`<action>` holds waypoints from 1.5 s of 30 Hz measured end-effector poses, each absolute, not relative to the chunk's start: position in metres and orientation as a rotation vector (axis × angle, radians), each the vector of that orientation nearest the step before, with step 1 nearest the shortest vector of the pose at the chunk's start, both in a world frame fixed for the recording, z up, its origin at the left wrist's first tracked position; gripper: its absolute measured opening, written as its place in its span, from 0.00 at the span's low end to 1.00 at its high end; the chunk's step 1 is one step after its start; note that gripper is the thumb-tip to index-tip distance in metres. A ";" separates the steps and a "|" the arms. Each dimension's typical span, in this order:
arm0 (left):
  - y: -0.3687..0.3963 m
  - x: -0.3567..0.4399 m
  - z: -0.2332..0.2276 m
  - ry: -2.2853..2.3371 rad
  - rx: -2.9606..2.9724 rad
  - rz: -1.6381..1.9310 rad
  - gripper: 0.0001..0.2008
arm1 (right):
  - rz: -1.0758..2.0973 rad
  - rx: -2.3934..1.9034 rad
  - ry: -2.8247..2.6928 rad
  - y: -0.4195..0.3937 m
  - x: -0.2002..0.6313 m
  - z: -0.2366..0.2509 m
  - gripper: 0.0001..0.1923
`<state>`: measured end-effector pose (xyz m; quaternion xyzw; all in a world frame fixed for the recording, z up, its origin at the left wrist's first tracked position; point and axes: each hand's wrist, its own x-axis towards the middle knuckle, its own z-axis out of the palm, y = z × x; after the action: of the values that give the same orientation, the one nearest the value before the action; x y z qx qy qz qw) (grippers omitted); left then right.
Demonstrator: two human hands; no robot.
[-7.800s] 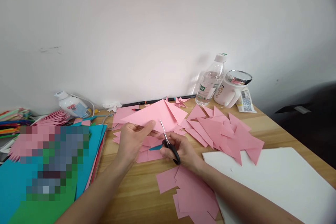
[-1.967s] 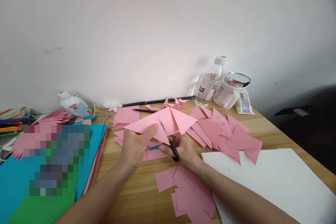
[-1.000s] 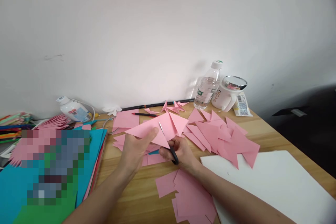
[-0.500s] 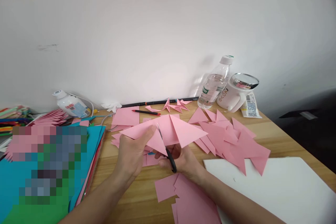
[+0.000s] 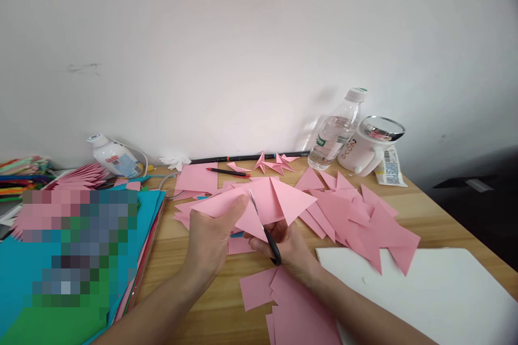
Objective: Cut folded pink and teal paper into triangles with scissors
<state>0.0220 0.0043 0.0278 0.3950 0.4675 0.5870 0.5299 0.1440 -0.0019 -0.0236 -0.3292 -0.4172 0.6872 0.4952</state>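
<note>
My left hand (image 5: 211, 240) pinches a folded piece of pink paper (image 5: 263, 202) at its left side, thumb on top, holding it above the table. My right hand (image 5: 285, 245) is closed round black-handled scissors (image 5: 274, 245), whose blade lies across the front of the paper. Part of the scissors and some right-hand fingers are hidden beneath the sheet. Below the hands lie pink paper pieces (image 5: 301, 307). To the right spreads a heap of cut pink paper (image 5: 343, 215), some of it pointed.
A water bottle (image 5: 334, 137) and a white mug (image 5: 366, 148) stand against the wall at the right. A white board (image 5: 404, 291) lies front right. Blue sheets (image 5: 24, 264) fill the left. A pen (image 5: 229, 172) and small pink folded stars (image 5: 279, 164) are at the back.
The scissors and my right hand have shifted slightly right relative to the paper's left part. The whole view has moved a little. Both hands keep their hold.
</note>
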 end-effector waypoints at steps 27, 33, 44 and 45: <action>0.003 0.022 0.028 1.074 0.943 1.410 0.09 | 1.702 -0.849 -0.965 -0.002 0.143 -0.018 0.19; 0.002 0.023 0.032 1.088 0.921 1.401 0.07 | 1.658 -0.931 -1.116 -0.002 0.144 -0.023 0.24; 0.003 0.022 0.025 1.143 0.902 1.405 0.06 | 1.665 -0.861 -1.089 -0.002 0.144 -0.027 0.17; 0.003 0.022 0.025 1.147 0.912 1.397 0.06 | 1.664 -0.861 -1.084 -0.002 0.144 -0.026 0.16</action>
<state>0.0222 0.0033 0.0251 0.3821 0.4804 0.5851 0.5299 0.1436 -0.0017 -0.0262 -0.3512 -0.4421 0.6788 0.4695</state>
